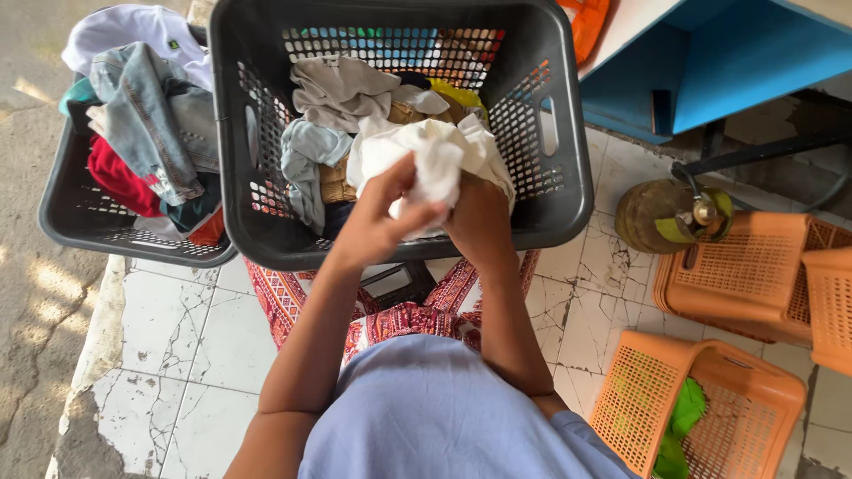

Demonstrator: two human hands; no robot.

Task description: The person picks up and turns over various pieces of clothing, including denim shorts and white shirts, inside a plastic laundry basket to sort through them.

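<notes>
Both my hands grip a crumpled white cloth [435, 155] over the near edge of a dark grey laundry basket [568, 168]. My left hand [382, 213] pinches the cloth from the left with the thumb on top. Just to its right, my right hand [479, 222] is closed around the cloth's lower part. Inside the basket lie more clothes: a grey garment [342, 89], a pale blue one [306, 160] and something yellow [457, 93].
A second dark basket [71, 213] at the left is heaped with denim [146, 115], red and white clothes. Orange plastic baskets [754, 275] stand at the right, one holding a green cloth [682, 426]. A greenish gas cylinder [661, 217] and a blue cabinet [728, 62] sit behind them. The floor is cracked white tile.
</notes>
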